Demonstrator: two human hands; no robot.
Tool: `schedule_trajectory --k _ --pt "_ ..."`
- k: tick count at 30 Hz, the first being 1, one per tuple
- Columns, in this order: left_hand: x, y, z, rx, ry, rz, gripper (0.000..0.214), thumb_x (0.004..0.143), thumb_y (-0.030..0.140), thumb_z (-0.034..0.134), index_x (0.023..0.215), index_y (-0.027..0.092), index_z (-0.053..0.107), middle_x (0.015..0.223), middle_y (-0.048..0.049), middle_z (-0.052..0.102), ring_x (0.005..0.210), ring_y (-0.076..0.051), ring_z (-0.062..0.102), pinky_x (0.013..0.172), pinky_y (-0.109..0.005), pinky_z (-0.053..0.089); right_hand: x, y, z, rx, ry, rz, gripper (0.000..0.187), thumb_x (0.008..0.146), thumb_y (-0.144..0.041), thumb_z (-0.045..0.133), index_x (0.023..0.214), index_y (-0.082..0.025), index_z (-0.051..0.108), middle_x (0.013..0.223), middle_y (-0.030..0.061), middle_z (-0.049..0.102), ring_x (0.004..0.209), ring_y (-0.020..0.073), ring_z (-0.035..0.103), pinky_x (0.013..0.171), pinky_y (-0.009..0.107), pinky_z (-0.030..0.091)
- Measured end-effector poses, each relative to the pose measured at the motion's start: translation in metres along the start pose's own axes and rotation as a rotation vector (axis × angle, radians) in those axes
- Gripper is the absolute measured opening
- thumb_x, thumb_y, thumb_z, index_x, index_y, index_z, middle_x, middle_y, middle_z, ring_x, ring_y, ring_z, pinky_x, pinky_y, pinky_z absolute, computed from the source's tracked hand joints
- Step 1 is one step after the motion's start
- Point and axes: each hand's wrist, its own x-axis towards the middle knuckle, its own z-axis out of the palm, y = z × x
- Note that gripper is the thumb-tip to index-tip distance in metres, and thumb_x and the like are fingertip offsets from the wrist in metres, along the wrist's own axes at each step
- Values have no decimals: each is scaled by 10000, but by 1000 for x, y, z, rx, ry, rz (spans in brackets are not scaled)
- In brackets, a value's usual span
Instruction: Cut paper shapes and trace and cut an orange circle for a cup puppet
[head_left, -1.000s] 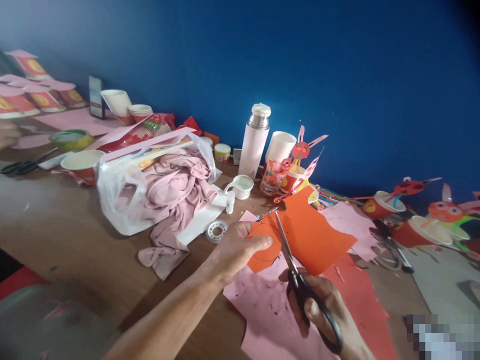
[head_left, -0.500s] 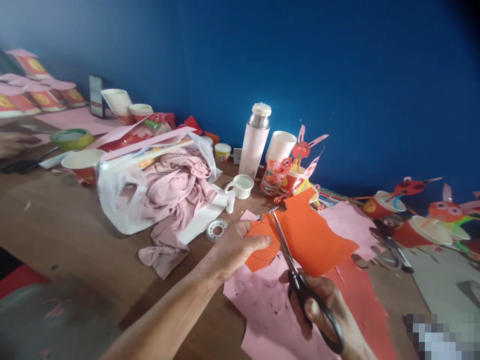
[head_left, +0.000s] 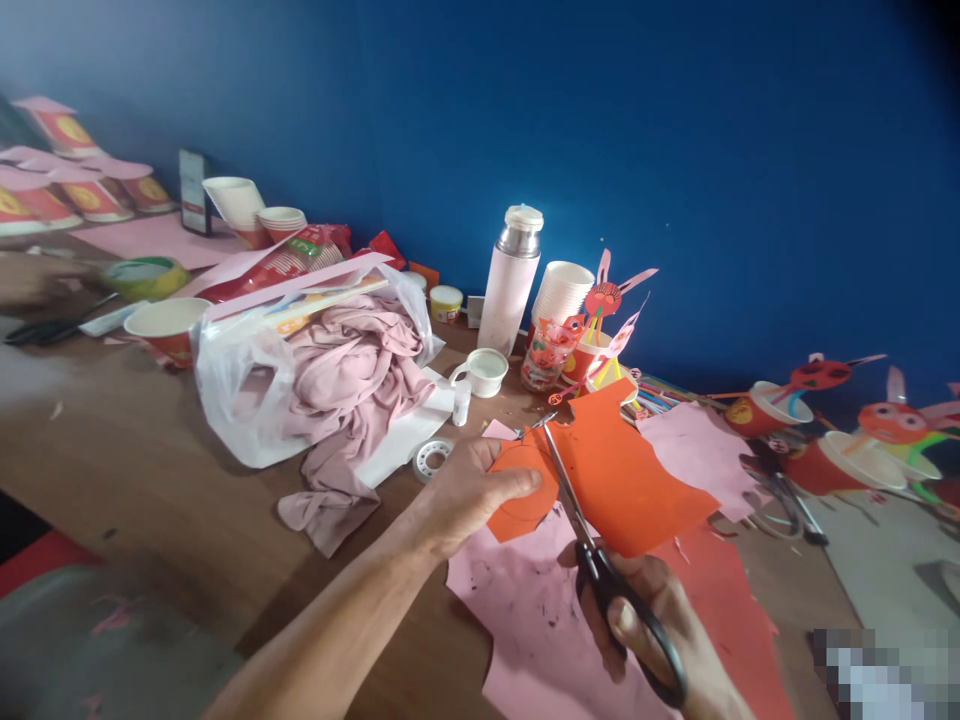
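Observation:
My left hand is closed on a sheet of orange paper, thumb on top, at a part with a drawn round outline. In my right hand are black-handled scissors, thumb and fingers in the loops. Their blades reach into the orange paper between the piece under my left thumb and the larger part on the right. Beneath lie a marked pink sheet and a red-orange sheet. A roll of white tape lies just left of my left hand.
A plastic bag with pink cloth lies left of centre. A thermos, a white mug and stacked paper cups stand by the blue wall. Paper-cup figures stand right. At far left another person's hand is blurred.
My hands and the scissors stay almost in place; the orange paper shifts very slightly. The other person's hand at far left has moved.

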Motion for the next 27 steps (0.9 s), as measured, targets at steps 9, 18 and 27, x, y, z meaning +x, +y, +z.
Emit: schedule_trajectory --k 9,18,27 --pt "0 3 0 17 -9 -27 157 557 267 659 573 121 603 507 6 552 443 -81 476 438 -196 345 0 -2 -1 -8 -22 5 603 735 -650 543 1005 -115 603 432 -50 460 360 70 329 408 220 271" --pt "-1 5 -3 70 -14 -8 167 577 266 641 543 141 535 475 38 481 424 -66 419 433 -196 296 -2 -2 1 30 33 7 555 716 -623 593 970 -130 599 423 -57 461 356 67 334 377 205 277" --pt "-1 8 -4 27 -25 -46 154 549 255 673 570 122 598 489 10 551 438 -84 482 434 -198 331 -2 -4 1 27 -3 25 598 706 -647 580 1000 -126 591 422 -64 437 356 69 302 383 205 252"
